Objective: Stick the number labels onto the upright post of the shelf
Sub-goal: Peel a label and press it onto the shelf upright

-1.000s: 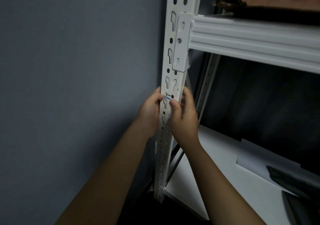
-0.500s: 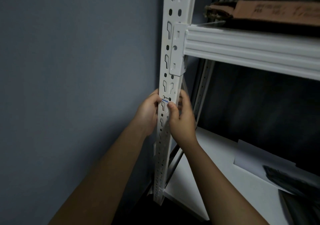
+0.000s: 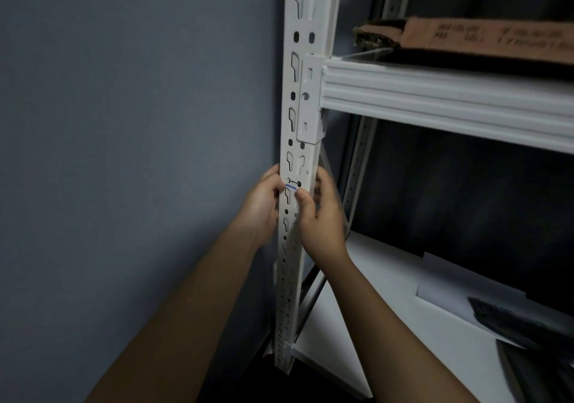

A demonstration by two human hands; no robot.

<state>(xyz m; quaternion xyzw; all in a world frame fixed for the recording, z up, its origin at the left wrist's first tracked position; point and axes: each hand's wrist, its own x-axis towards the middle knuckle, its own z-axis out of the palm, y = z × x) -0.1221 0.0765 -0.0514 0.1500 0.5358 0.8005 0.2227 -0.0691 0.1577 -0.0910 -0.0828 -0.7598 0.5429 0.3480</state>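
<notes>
Not much you can actually read here. There's a small label (image 3: pixel 291 184) on the front of the white shelf post (image 3: pixel 306 98), sitting between the thumbs of the left hand (image 3: pixel 262 206) and the right hand (image 3: pixel 320 216). It has a dark mark at the top that might be a digit, maybe a 1, but it's too small to be sure, and a thin blue line under it. Up on the shelf, the brown cardboard box (image 3: pixel 484 43) has a couple of rows of dark print on its side, but it's blurred and I can't make out a single character. No brand shows on the post itself.
</notes>
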